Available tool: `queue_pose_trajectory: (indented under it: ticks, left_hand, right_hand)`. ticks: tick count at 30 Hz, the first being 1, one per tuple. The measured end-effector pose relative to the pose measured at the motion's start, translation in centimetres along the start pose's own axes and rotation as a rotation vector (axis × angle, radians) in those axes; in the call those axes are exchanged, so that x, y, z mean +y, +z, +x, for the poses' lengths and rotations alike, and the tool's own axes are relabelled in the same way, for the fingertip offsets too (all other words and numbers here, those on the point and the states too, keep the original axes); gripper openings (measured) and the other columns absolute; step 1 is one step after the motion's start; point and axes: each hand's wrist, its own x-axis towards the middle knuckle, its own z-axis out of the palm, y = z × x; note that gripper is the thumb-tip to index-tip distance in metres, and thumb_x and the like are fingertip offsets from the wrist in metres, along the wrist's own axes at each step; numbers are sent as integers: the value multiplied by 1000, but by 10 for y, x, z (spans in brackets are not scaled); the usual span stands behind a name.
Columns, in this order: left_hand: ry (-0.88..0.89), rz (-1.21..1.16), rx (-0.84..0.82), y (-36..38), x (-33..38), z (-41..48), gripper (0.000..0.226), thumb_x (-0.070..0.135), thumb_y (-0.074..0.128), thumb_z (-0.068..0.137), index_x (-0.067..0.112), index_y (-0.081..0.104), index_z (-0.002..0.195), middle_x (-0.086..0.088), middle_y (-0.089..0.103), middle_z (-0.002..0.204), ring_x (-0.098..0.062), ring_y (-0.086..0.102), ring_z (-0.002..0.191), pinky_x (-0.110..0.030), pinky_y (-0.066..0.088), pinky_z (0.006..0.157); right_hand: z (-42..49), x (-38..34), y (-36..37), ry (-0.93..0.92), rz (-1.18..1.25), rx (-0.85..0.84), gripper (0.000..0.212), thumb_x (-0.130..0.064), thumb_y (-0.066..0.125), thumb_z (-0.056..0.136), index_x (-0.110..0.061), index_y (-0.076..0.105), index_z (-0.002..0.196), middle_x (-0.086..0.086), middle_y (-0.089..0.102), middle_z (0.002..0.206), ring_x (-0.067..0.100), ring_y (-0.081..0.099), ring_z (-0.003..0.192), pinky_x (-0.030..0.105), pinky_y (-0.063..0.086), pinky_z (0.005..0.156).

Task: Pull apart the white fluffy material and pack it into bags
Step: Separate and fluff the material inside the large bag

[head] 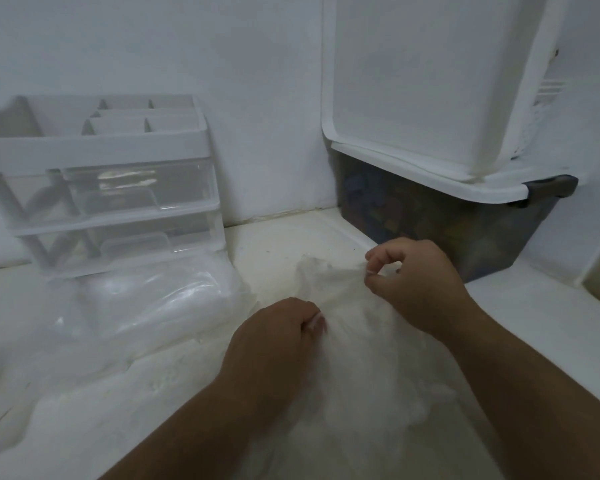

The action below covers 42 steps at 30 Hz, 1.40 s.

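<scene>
A mass of white fluffy material [357, 362] lies on the white table between my forearms, reaching toward the front edge of the view. My right hand [420, 278] pinches its upper edge between thumb and fingers at the far side. My left hand [274, 337] grips the material with curled fingers lower and to the left. A clear plastic bag [146, 306] holding white filling lies to the left, in front of the drawer unit. More fluffy material [32, 393] is spread over the table at the lower left.
A white and clear plastic drawer organizer [111, 188] stands at the back left against the wall. A dark translucent storage box [430, 223] with a white lid sits at the back right, and a second white lid [423, 81] leans upright on it.
</scene>
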Motion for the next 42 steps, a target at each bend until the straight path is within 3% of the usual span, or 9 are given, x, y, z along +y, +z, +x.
queue_pose_trajectory:
  ticks: [5,9,12,14,19,25,30,35,42]
  left_hand:
    - [15,-14,12,-1,-1,-1,30,37,37,104,27,64,95,12,64,99,-6,56,92,-27,44,87]
    - [23,10,16,-1,1,-2,29,37,38,104,27,64,98,12,63,99,-7,55,93,-26,43,86]
    - [22,17,19,-2,2,-1,28,36,39,103,27,64,98,12,63,99,-6,56,93,-27,43,86]
    - [19,16,18,-3,2,-1,27,36,39,103,26,65,98,12,64,100,-6,56,93,-27,43,86]
    - [26,-4,15,-3,1,-1,26,33,40,103,26,63,92,11,63,95,-5,55,90,-25,43,83]
    - [56,-59,74,-14,5,1,28,33,40,104,26,67,98,12,57,98,-4,53,92,-13,37,82]
    - [53,-123,356,-22,13,2,56,58,31,89,30,75,107,14,44,93,-7,43,91,-5,34,78]
    - [37,-224,323,-31,17,1,47,57,36,86,41,75,108,10,44,142,-2,29,127,-18,27,101]
    - [59,-575,283,-42,24,1,26,20,55,100,30,78,91,21,74,91,5,66,91,-7,43,79]
  right_hand:
    - [-4,-2,-2,-23,0,-3,10,-13,77,81,-22,72,82,-12,66,66,4,62,61,19,54,61]
    - [-2,0,6,81,-184,-104,39,-35,74,84,-22,69,120,-5,70,101,15,65,89,36,55,91]
    - [-3,-2,8,51,-242,-142,9,-31,72,81,-22,74,79,-8,63,68,11,56,65,28,46,68]
    - [-3,0,9,38,-242,-142,23,-23,71,81,-22,64,59,-12,51,52,6,49,54,22,36,57]
    - [-4,-3,5,-39,-188,-88,17,-19,76,79,-27,69,66,-16,57,73,11,57,74,23,43,70]
    - [-8,-10,-3,-60,51,-56,31,-5,76,76,-25,60,60,-7,70,73,8,66,67,34,60,68]
    - [-11,-18,-14,87,468,-105,27,-1,85,71,-19,72,86,-2,72,76,7,66,67,17,53,58]
    - [-12,-21,-20,93,726,-210,28,6,81,68,-11,76,90,9,76,82,23,71,78,36,58,78]
    - [-18,-26,-24,10,815,-344,15,-22,78,74,-10,77,82,13,72,77,21,67,68,28,53,63]
